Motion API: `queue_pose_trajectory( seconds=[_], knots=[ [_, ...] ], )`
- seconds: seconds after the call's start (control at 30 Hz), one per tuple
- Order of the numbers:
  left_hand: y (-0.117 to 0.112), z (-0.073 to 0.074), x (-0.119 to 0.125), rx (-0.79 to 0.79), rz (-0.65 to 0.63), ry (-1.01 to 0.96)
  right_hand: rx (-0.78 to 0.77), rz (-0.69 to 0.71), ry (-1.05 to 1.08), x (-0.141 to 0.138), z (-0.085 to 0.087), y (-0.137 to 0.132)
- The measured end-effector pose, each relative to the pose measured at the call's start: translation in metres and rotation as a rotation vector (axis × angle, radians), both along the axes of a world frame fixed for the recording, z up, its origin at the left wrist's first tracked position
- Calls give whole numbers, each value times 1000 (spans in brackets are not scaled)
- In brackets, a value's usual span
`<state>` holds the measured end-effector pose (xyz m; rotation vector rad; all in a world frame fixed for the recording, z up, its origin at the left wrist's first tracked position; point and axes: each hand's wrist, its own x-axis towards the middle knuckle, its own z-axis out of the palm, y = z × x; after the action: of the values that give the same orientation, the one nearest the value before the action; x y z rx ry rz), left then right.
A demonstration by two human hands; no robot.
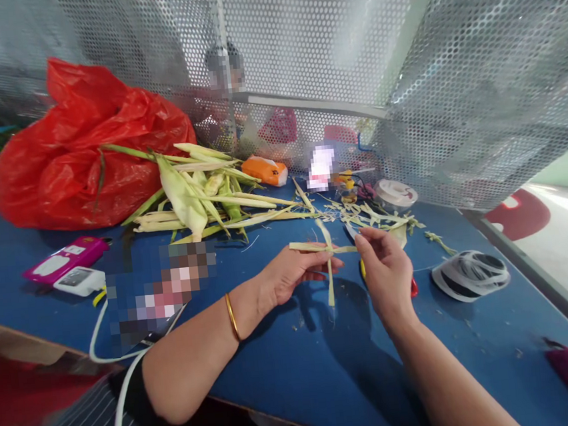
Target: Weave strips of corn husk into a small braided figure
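My left hand (290, 274), a gold bangle on its wrist, pinches a cross of pale green corn husk strips (330, 281) at the crossing, thumb on top. One strip of the cross reaches sideways to my right hand (388, 271), whose closed thumb and fingers are at its end. Partly under the right hand lies a tool that looks like scissors, with a blade (351, 230) and bits of yellow and red handle showing. Behind my hands is a heap of corn husks (185, 199), with cut husk scraps (364, 213) to its right.
A red plastic bag (92, 151) stands at the back left. An orange tissue pack (265, 172), a white spool (397, 193) and a roll of wrapped dark material (471, 276) lie on the blue table (289, 366). A perforated metal screen (298, 44) rises behind; a person shows through it.
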<state>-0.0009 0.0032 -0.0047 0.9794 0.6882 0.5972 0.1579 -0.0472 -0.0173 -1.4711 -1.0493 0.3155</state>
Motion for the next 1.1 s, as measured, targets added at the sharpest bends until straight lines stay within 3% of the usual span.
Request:
queue_pose_trajectory(
  seconds=[0.1, 0.2, 0.33, 0.5, 0.83, 0.97, 1.03, 1.1],
  knots=[
    [3, 2, -1, 13, 103, -58, 42, -15, -206, -4, 5, -7],
    [4, 1, 0, 35, 164, -104, 7, 111, -330, -13, 7, -13],
    [3, -2, 3, 28, 185, -145, -99, 296, -318, -22, 3, -13],
    [2, -6, 4, 13, 201, -157, -100, 345, -293, -25, -2, -12],
    [3, -5, 4, -43, 210, -158, -42, 451, -354, -25, 5, -14],
    [8, -3, 2, -54, 203, -123, -155, 402, -176, -24, 0, -12],
    [10, -2, -1, -41, 169, -105, -180, 271, -11, -19, -3, -8],
    [12, 0, -2, -13, 132, -77, -109, 106, 142, -13, -4, -3]
  ],
)
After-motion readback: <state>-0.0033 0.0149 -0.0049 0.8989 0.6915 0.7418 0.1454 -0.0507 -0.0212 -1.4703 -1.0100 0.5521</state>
